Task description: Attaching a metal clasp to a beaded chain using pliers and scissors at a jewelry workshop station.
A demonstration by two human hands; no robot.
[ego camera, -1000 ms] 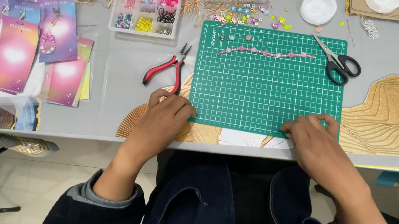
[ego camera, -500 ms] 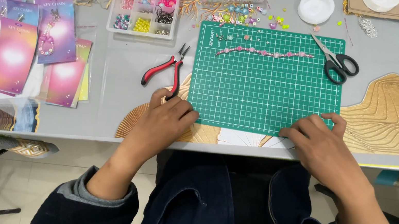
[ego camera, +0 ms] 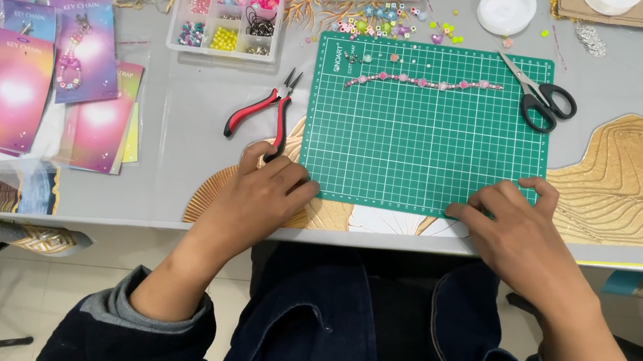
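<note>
Nearest us, both hands rest on the near edge of the green mat point(ego camera: 428, 128). Left hand point(ego camera: 262, 197) lies loosely curled at the near-left corner, gripping nothing; fingertips touch the mat edge and the pliers point(ego camera: 264, 110) just beside it. Right hand point(ego camera: 512, 228) presses flat, fingers spread, on the near-right corner, also holding nothing.

We judge the step as squaring the mat on the worktop point(ego camera: 171, 176); the next move calls for a reach to the far edge.

Mat: gridded, flat, mostly bare. A bead strand point(ego camera: 423, 82) lies across its far part, scissors point(ego camera: 542, 92) overlapping the far-right corner. Beyond, a bead box point(ego camera: 229, 4).
</note>
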